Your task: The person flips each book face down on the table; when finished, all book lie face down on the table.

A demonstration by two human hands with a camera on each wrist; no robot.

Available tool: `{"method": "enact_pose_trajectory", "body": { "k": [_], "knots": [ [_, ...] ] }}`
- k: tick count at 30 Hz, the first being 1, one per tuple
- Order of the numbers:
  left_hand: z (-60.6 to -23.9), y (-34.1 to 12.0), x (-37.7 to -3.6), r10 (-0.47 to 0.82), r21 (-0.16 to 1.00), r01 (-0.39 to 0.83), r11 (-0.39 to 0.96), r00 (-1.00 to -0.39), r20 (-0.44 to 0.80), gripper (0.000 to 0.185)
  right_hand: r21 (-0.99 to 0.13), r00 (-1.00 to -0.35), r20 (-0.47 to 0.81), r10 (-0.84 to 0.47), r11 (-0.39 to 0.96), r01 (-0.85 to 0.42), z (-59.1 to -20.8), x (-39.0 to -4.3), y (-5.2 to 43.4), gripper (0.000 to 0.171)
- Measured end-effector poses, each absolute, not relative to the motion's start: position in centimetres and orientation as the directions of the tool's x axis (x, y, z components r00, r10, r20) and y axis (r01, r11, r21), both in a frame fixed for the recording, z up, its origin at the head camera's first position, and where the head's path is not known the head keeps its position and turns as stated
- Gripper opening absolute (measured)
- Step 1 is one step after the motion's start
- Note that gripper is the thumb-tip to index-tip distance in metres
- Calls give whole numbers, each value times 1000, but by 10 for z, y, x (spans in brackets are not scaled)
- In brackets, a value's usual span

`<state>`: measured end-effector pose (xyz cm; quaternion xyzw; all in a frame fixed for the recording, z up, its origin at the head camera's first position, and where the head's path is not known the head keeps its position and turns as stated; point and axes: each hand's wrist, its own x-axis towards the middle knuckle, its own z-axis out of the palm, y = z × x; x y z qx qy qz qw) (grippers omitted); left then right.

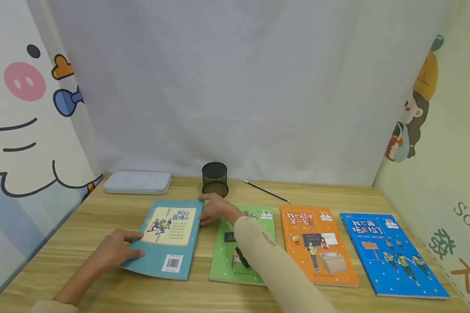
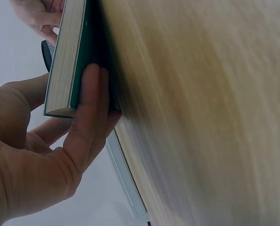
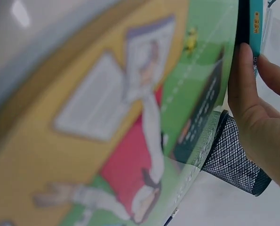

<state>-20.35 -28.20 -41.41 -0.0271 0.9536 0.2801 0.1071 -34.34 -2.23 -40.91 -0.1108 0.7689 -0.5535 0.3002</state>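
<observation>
Nearest, the left hand [image 1: 115, 251] is seen at the near-left corner of the teal book [image 1: 166, 237], fingers curled round its edge; the left wrist view shows fingers [image 2: 90, 108] underneath and the thumb on the other side of the page block [image 2: 64, 56], so the corner is pinched and raised off the wooden table [image 1: 82, 217]. The book lies at the left end of a row of 4, back cover with barcode facing up. Its far-right corner is gripped by the right hand [image 1: 215, 208], whose fingers [image 3: 245, 89] are closed against the spine edge. The beige sleeve [image 1: 270, 256] is laid across the green book [image 1: 223, 256], just right of the teal one. Further right, an orange book [image 1: 317, 245] and a blue book [image 1: 391, 254] are recorded flat, each apart from its neighbour. Behind the right hand stands a black mesh pen holder [image 1: 215, 179]. At the far left lies a flat white case [image 1: 138, 182]; at the far right of the holder, a thin pen [image 1: 266, 191].
</observation>
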Motion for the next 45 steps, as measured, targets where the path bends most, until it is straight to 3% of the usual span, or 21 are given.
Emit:
{"method": "enact_pose_trajectory", "body": {
  "k": [27, 39, 45],
  "knots": [
    [-416, -283, -203, -5, 475, -95, 875, -982, -188, 53, -891, -818, -348, -458, 433, 136, -404, -346, -25, 74],
    [-407, -274, -201, 10, 363, -73, 929, -975, -221, 45, -877, -793, -291, -534, 481, -3, -391, -352, 1, 55],
    [-405, -273, -200, 72, 370, 44, 928, -995, -62, 44, -905, -787, -277, -551, 425, 22, -384, -355, 24, 53]
  ]
}}
